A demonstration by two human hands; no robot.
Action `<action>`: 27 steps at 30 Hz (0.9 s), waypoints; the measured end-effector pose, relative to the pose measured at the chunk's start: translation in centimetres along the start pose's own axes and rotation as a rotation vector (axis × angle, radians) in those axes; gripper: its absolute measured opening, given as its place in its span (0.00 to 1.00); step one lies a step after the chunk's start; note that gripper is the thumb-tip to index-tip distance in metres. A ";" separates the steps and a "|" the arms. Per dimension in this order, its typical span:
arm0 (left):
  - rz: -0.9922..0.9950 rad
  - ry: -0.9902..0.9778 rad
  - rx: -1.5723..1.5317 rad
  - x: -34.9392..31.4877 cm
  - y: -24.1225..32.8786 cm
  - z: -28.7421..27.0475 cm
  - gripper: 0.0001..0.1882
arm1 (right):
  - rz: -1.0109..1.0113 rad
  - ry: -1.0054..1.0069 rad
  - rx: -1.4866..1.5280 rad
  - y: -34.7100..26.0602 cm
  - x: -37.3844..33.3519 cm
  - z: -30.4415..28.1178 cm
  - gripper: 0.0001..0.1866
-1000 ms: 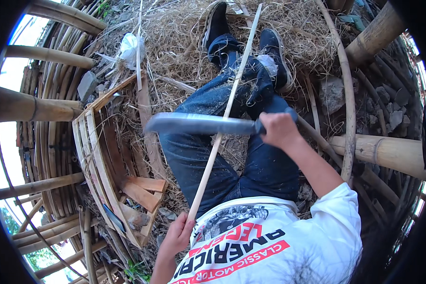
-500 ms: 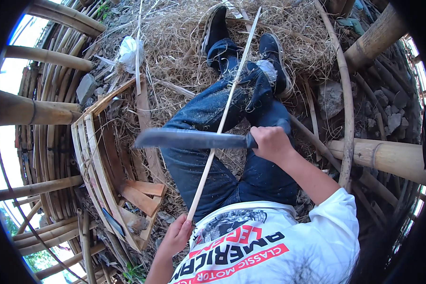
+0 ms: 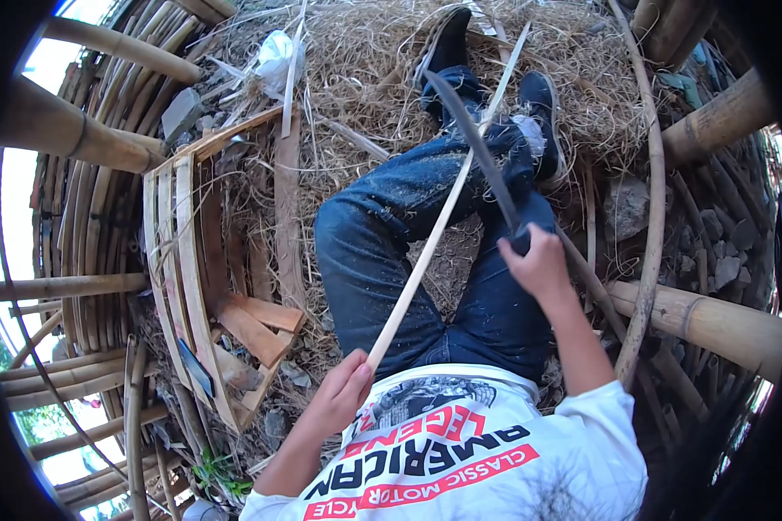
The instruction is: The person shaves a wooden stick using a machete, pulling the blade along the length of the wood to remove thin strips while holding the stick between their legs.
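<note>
A long, pale bamboo strip (image 3: 421, 265) slants away from my waist across my jeans toward my shoes. Its near end is gripped in my left hand (image 3: 346, 388), the fingers closed round it beside my shirt. My right hand (image 3: 540, 265) is wrapped round the dark handle of a machete (image 3: 487, 161). The long grey blade points away and to the left, and it crosses over the strip near my far shin. Whether the blade touches the strip I cannot tell. Fine shavings cling to my jeans (image 3: 365, 234).
Left of my legs stands a slatted wooden crate (image 3: 187, 252) with wood pieces in it and a dark flat object (image 3: 195, 368) on its slats. Curly shavings (image 3: 347, 61) cover the ground ahead. Bamboo poles (image 3: 695, 317) and rocks (image 3: 630, 208) lie at right. A white plastic bag (image 3: 274, 61) sits far left.
The machete has swung from lying sideways across the strip above my thighs to pointing away toward my shoes. My left hand keeps hold of the strip. The whole view has shifted slightly.
</note>
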State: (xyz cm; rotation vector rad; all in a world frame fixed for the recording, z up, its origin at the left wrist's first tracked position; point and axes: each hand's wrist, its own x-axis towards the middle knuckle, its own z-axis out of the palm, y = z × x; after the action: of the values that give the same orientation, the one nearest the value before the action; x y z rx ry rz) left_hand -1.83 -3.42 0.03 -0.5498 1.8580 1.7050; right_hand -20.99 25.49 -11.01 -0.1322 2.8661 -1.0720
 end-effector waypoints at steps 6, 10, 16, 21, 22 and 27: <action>0.026 0.007 -0.018 3.0 1.4 1.5 0.13 | -0.114 -0.193 0.213 -5.6 -6.7 1.0 0.28; -0.072 -0.052 -0.276 3.5 1.2 1.0 0.10 | -0.184 -0.328 0.341 -7.5 -9.1 0.9 0.21; -0.149 -0.157 -0.644 2.6 0.4 0.0 0.15 | -0.286 -0.447 0.244 -6.8 -10.1 0.6 0.15; -0.248 -0.147 -0.886 1.9 0.2 0.2 0.18 | -0.299 -0.471 0.202 -7.4 -10.8 -0.2 0.13; -0.248 -0.144 -0.888 1.9 0.4 0.4 0.18 | -0.300 -0.466 0.200 -7.5 -10.9 -0.3 0.13; -0.215 -0.103 -0.746 1.5 1.4 1.5 0.16 | -0.278 -0.478 0.224 -8.1 -11.6 -0.8 0.14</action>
State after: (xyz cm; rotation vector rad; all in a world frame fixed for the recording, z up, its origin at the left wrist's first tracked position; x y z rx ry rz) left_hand -3.68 -1.70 0.10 -0.8848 0.9999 2.1949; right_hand -9.11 21.14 -4.60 -0.6861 2.3304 -1.1999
